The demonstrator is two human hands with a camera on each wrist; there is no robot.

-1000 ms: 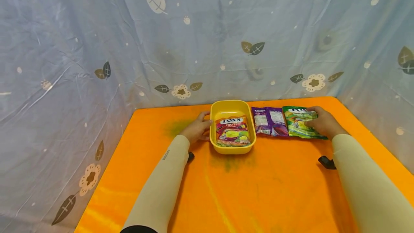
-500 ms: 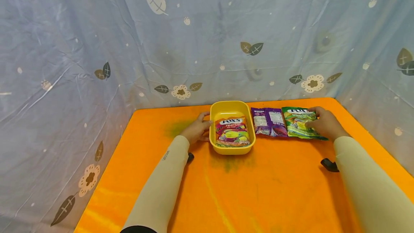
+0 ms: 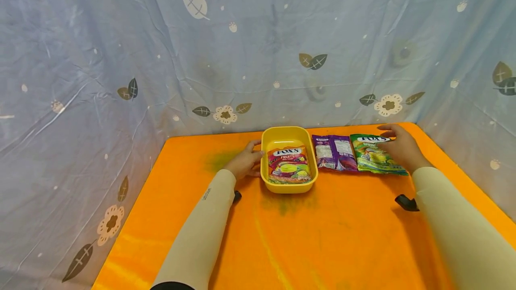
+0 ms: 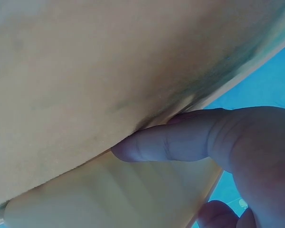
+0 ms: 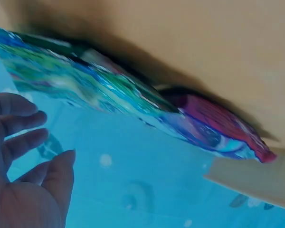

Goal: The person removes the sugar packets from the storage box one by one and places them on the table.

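A yellow plastic tub (image 3: 289, 189) stands near the back of the table, with a red and orange Fox's Fruits candy bag (image 3: 289, 167) lying in it. My left hand (image 3: 244, 161) rests against the tub's left side; in the left wrist view a straight finger (image 4: 166, 141) lies along its wall (image 4: 109, 190). To the right of the tub are purple candy packs (image 3: 334, 153), back faces up. Beside them lies a green Fox's candy bag (image 3: 372, 159). Over its right side hovers my right hand (image 3: 404, 150), fingers spread and apart from the bag in the right wrist view.
An orange cover lies over the table (image 3: 314, 240). Behind and along both sides hangs a blue-grey curtain (image 3: 258, 48) with leaf and flower prints. Black wrist-worn pieces (image 3: 407, 202) show beneath the forearms.
My right hand has let go of the green bag's right edge and lifted off it, its fingers spreading. The left hand, tub and packs hold their places.
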